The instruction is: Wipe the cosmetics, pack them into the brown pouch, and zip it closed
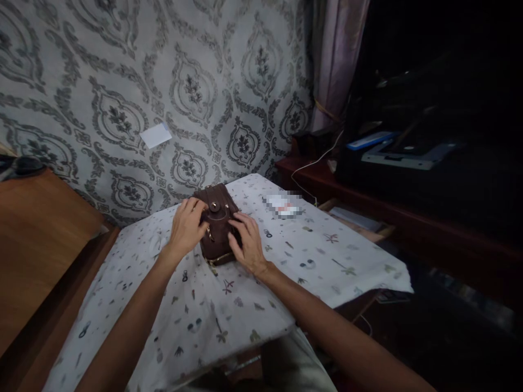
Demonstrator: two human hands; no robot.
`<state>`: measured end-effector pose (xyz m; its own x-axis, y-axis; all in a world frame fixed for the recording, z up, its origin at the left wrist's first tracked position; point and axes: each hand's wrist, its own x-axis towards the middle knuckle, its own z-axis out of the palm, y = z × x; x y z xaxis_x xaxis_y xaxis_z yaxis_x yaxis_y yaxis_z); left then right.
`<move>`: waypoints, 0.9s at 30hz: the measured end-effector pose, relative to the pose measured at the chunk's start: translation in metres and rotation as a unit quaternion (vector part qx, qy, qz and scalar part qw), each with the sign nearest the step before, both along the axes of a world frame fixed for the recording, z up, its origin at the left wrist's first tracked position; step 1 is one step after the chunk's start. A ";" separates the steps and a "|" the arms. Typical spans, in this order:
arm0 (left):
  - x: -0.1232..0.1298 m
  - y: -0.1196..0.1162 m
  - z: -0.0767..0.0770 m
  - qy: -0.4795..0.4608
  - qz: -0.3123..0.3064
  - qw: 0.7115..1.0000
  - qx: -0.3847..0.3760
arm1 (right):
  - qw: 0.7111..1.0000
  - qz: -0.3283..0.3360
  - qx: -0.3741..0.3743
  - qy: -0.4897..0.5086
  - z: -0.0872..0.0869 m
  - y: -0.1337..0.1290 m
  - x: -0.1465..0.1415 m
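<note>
A dark brown handbag [218, 237] lies on the patterned tablecloth. It has gold-coloured zippers and a round stud on its flap. At its left side is my left hand [187, 226], the fingers curved over the edge and the thumb apart from them, near a zipper pull. My right hand [248, 242] rests against the bag's right side with its fingers spread. Neither hand is visibly closed around any part of the bag. The undersides of my fingers are hidden.
The white tablecloth [318, 261] covers the table. A blurred-out item [283, 205] lies to the right of the bag. An open drawer [351, 218] stands beyond the table's right edge, with a white cable [304, 170] above it. A wooden board [44, 234] is on the left.
</note>
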<state>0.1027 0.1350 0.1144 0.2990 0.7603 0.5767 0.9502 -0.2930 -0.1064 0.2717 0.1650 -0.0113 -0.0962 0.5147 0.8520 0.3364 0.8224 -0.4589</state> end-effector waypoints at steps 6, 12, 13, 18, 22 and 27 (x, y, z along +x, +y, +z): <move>0.034 0.008 0.001 0.095 -0.032 0.995 -0.029 | 0.995 -0.035 -0.090 0.040 -0.003 0.003 0.005; 0.032 0.027 -0.008 -0.119 -0.032 0.992 -0.002 | 0.988 0.002 -0.144 0.048 -0.011 0.008 0.001; 0.031 0.029 -0.010 -0.154 -0.032 0.988 -0.005 | 0.987 0.008 -0.149 0.057 -0.012 0.009 0.000; 0.031 0.032 -0.019 -0.253 -0.030 0.967 -0.021 | 0.982 0.023 -0.170 0.076 -0.017 0.015 -0.003; 0.033 0.031 -0.020 -0.293 -0.032 0.955 -0.030 | 0.980 0.030 -0.182 0.080 -0.019 0.019 -0.004; 0.033 0.031 -0.022 -0.324 -0.040 0.945 -0.032 | 0.981 0.041 -0.171 0.082 -0.019 0.018 -0.004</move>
